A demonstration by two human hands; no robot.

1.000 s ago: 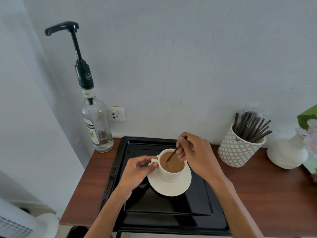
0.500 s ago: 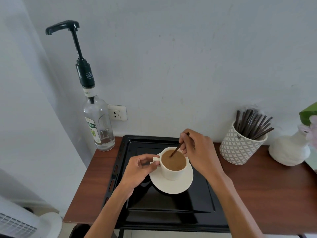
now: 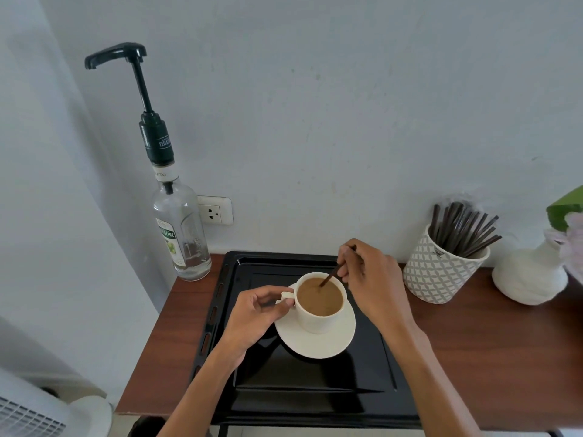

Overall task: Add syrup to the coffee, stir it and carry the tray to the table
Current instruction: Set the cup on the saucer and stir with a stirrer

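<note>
On the glossy black rectangular metal tray (image 3: 284, 402), nearest the viewer, a cream ceramic cup of milky coffee (image 3: 319, 302) sits on its round cream saucer (image 3: 328, 345). The left hand (image 3: 252, 313) has its grip pinched on the cup's handle, likely to steady it. The right hand (image 3: 372, 279) grips a thin dark brown stirring stick (image 3: 329, 276), its tip dipped in the coffee. Farther back on the reddish-brown wooden worktop (image 3: 492, 348), a patterned white pot of spare sticks (image 3: 441, 272) stands within reach. The clear glass syrup bottle with black pump (image 3: 179, 234) reads "TEISSEIRE".
</note>
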